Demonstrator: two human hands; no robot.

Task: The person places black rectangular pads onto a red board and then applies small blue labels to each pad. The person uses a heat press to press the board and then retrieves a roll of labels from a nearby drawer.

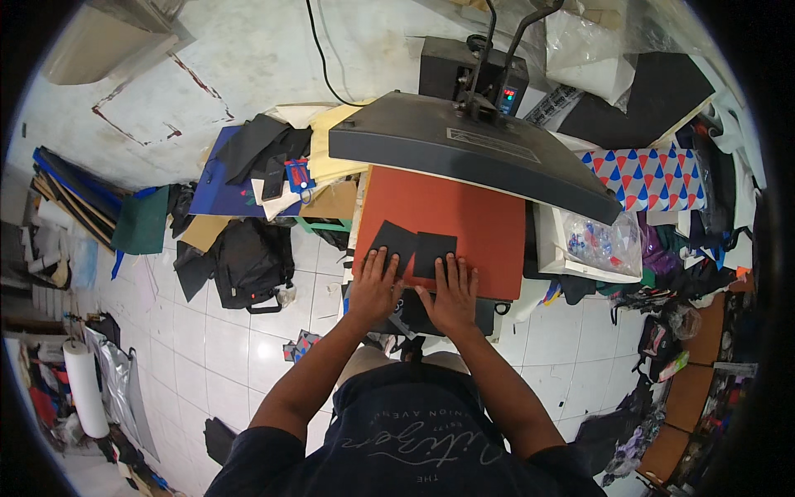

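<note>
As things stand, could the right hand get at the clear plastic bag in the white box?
Probably yes: the right hand rests on a black piece, and the near side of the clear plastic bag looks uncovered, though the raised press plate partly overlaps it in view.

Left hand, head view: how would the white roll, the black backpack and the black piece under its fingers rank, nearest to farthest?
1. Black piece: under the left hand, on the red pad.
2. Black backpack: off to the left.
3. White roll: far left, near the picture's edge.
</note>
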